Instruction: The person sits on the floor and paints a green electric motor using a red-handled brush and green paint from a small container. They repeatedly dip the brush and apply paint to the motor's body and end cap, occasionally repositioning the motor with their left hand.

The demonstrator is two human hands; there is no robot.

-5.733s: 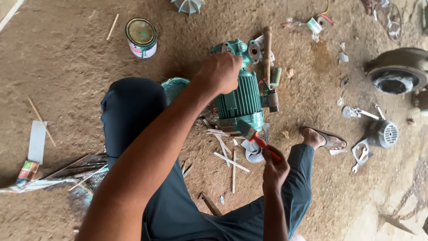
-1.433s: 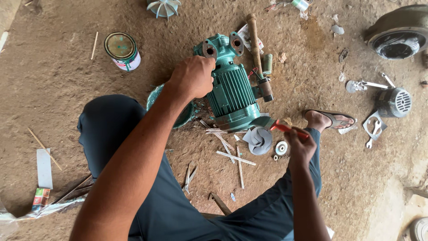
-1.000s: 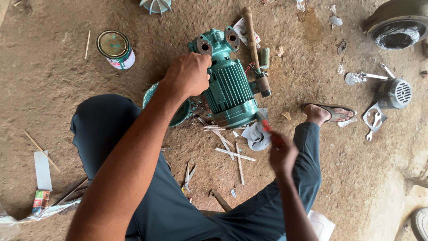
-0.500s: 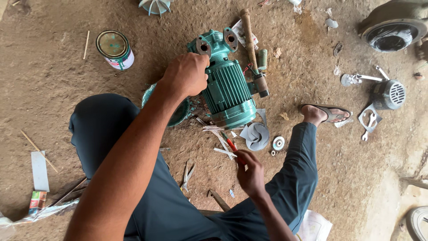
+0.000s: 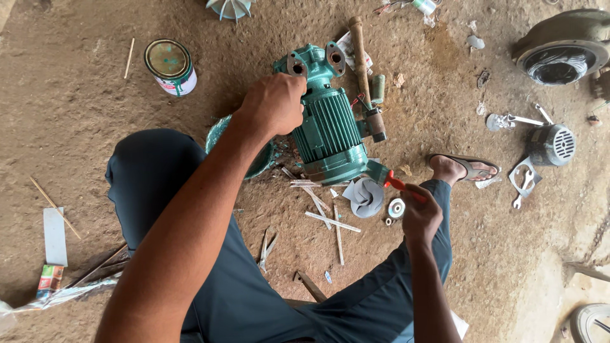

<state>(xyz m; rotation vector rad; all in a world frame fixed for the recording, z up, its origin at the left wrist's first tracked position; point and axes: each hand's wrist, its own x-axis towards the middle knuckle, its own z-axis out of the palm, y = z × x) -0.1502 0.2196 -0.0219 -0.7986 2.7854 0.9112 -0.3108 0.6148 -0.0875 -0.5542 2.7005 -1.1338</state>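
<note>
Left hand point(image 5: 274, 101) is clamped over the top of the green ribbed electric motor pump point(image 5: 327, 127), which sits on the dirt floor point(image 5: 82, 121) between the knees. Right hand point(image 5: 420, 213) has its fingers closed round a red-handled paintbrush point(image 5: 395, 183), bristles touching the pump's lower end. A grey fan impeller point(image 5: 367, 197) lies just beside it, and a green-stained paint tin point(image 5: 170, 65) stands off to the left.

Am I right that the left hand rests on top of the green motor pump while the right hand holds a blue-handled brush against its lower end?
Not quite: the handle is red, not blue. The head view shows the left hand resting on top of the green motor pump while the right hand holds a red-handled brush against its lower end.
</note>
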